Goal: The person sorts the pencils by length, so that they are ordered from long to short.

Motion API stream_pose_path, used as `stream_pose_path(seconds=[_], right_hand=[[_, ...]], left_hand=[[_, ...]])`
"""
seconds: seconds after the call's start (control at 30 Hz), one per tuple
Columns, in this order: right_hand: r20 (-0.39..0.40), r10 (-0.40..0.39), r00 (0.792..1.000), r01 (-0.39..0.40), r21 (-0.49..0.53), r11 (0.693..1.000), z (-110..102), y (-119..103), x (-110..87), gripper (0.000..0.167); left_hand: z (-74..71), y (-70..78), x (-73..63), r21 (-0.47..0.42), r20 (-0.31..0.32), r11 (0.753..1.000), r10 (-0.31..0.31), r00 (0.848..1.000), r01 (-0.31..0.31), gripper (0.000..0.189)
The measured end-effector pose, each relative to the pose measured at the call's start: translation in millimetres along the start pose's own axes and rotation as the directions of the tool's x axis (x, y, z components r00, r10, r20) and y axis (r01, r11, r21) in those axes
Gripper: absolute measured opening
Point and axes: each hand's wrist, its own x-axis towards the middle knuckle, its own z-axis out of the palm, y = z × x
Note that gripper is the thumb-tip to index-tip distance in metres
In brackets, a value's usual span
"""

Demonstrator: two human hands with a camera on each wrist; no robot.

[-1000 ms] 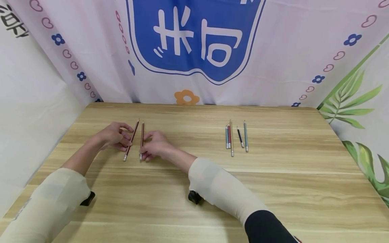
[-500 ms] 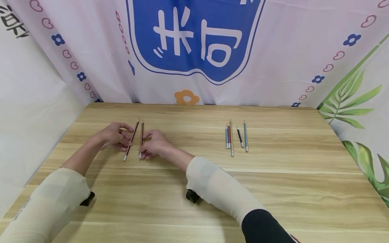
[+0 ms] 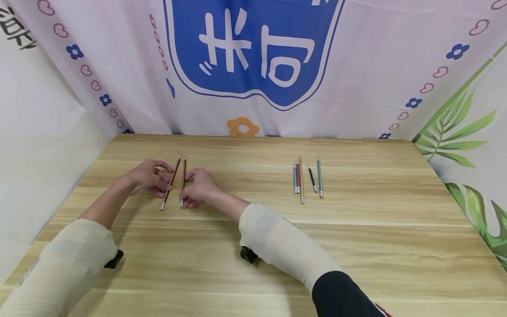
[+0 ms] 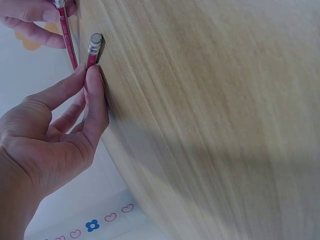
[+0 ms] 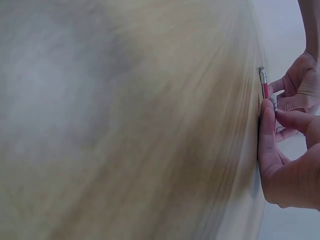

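Two dark red pencils with eraser ends lie close together at the left of the table in the head view. My left hand (image 3: 149,178) pinches the left pencil (image 3: 175,170) between thumb and finger near its eraser, which also shows in the left wrist view (image 4: 93,47). This pencil slants, its eraser end angled left. My right hand (image 3: 202,187) pinches the right pencil (image 3: 184,171) low down, close to its eraser. The tips nearly meet at the far end, while a gap separates the eraser ends. In the right wrist view, fingers partly hide both pencils.
Right of centre on the wooden table (image 3: 178,268) lie a short blue pencil (image 3: 295,179), a red pencil (image 3: 298,177), a long tan pencil (image 3: 302,182), a short black pencil (image 3: 312,178) and a light blue pencil (image 3: 320,178). A printed curtain (image 3: 368,88) hangs behind.
My right hand has slid slightly left and away from me with its pencil, bringing it a little nearer the other. The left hand and the pencils at right have stayed put.
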Motion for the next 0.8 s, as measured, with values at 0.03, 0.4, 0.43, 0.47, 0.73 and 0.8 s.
stream_pose_path(seconds=[0.03, 0.4, 0.43, 0.47, 0.73, 0.8], right_hand=[[-0.001, -0.003, 1.0, 0.003, -0.011, 1.0, 0.2, -0.3, -0.3, 0.045], [-0.021, -0.025, 0.999, 0.021, -0.151, 0.988, 4.1, -3.0, -0.3, 0.038], [-0.023, -0.027, 0.999, 0.023, -0.16, 0.987, 4.3, -3.1, -0.1, 0.036], [-0.023, -0.03, 0.999, 0.025, -0.169, 0.985, 4.3, -3.2, 0.2, 0.034], [-0.031, -0.047, 0.998, 0.04, -0.211, 0.977, 5.0, -2.5, 2.8, 0.033], [-0.031, -0.054, 0.998, 0.046, -0.223, 0.974, 5.7, -1.7, 3.8, 0.033]], left_hand=[[-0.1, 0.0, 0.1, -0.001, 0.0, 1.0, -0.001, 1.0, 0.001, 0.058], [-1.2, -1.3, 0.7, -0.009, 0.008, 1.0, 0.0, 1.0, 0.0, 0.059], [-1.2, -1.5, 0.8, -0.009, 0.008, 1.0, 0.0, 1.0, 0.0, 0.059], [-1.2, -1.7, 0.8, -0.009, 0.008, 1.0, 0.0, 1.0, 0.0, 0.059], [-0.2, -0.1, -1.1, -0.007, 0.005, 1.0, 0.008, 1.0, -0.008, 0.059], [0.1, 0.3, -1.7, -0.007, 0.006, 1.0, 0.008, 1.0, -0.008, 0.059]])
